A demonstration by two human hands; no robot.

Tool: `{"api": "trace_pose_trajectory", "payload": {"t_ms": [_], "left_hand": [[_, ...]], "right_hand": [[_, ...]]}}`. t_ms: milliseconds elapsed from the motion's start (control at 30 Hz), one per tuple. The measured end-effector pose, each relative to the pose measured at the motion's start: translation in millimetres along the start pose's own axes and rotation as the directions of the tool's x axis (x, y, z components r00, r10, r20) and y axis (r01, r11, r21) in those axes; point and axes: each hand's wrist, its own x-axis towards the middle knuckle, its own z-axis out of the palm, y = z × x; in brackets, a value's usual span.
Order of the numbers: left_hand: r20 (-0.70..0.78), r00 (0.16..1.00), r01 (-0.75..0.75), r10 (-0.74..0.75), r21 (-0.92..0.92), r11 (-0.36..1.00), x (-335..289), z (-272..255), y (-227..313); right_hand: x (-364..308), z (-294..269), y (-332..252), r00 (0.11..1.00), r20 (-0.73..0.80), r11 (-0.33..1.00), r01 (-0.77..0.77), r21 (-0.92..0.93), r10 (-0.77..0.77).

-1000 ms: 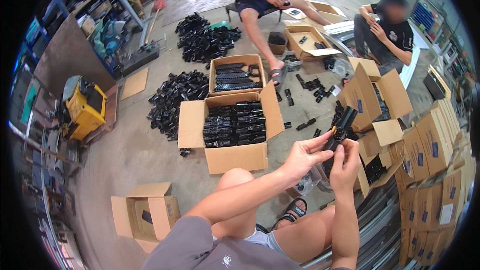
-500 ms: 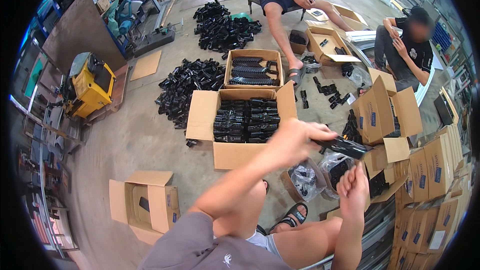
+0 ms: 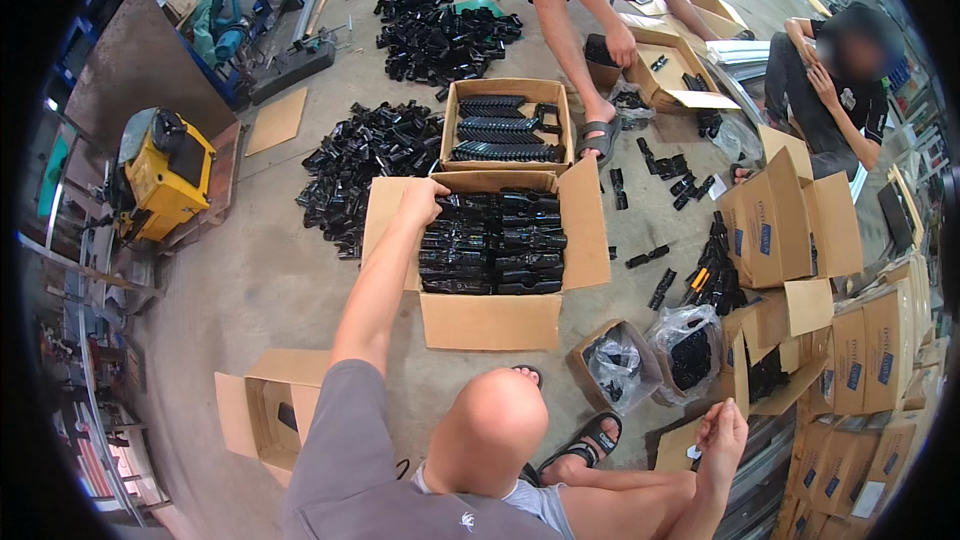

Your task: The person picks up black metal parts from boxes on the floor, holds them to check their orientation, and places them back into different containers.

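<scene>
My left hand reaches into the far left corner of an open cardboard box. Its fingers are curled over the end of a black plastic part, which they partly cover. Rows of similar glossy black parts fill that box in two columns. Low on the right, my right hand is held up with its fingers pressed together; whatever they may hold is too small to name. Nearest to it are two bag-lined boxes of small black pieces.
Beyond stands a second box of black parts; heaps of parts lie left of it. A smaller box is at lower left, flattened cartons at right. A seated co-worker's hand is over another box; another person sits right.
My left hand has carried the black plastic part leftward and away from me into the box. My right hand has dropped lower, apart from it. The co-worker has reached down toward a box.
</scene>
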Motion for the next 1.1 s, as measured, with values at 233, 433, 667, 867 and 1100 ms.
{"api": "trace_pose_trajectory", "payload": {"t_ms": [233, 433, 667, 867, 1100], "left_hand": [[-0.098, 0.981, 0.188, -0.169, 0.230, 0.955, 4.2, -4.3, -9.4], [-0.098, 0.994, -0.030, 0.049, 0.187, 0.982, -57.7, -69.3, 64.9], [0.095, 0.925, -0.317, 0.369, -0.345, 0.883, -203.4, -118.4, 163.9], [0.254, 0.833, -0.365, 0.492, -0.416, 0.833, -266.7, -49.7, 229.1], [0.488, 0.788, -0.191, 0.375, -0.386, 0.903, -298.9, 96.4, 223.5]], "right_hand": [[-17.0, 13.6, 10.7, 0.994, 0.100, 0.994, 0.063, -0.084, -0.054], [-31.8, 11.1, -4.6, 0.981, 0.077, 0.984, 0.180, -0.007, -0.179], [-30.7, 0.7, -31.7, 0.937, 0.116, 0.942, 0.319, 0.103, -0.330], [66.7, -54.6, 43.4, 0.981, -0.044, 0.954, 0.192, 0.229, -0.187], [193.5, -27.7, 142.5, 0.995, -0.073, 0.987, 0.052, -0.155, -0.064]]}}
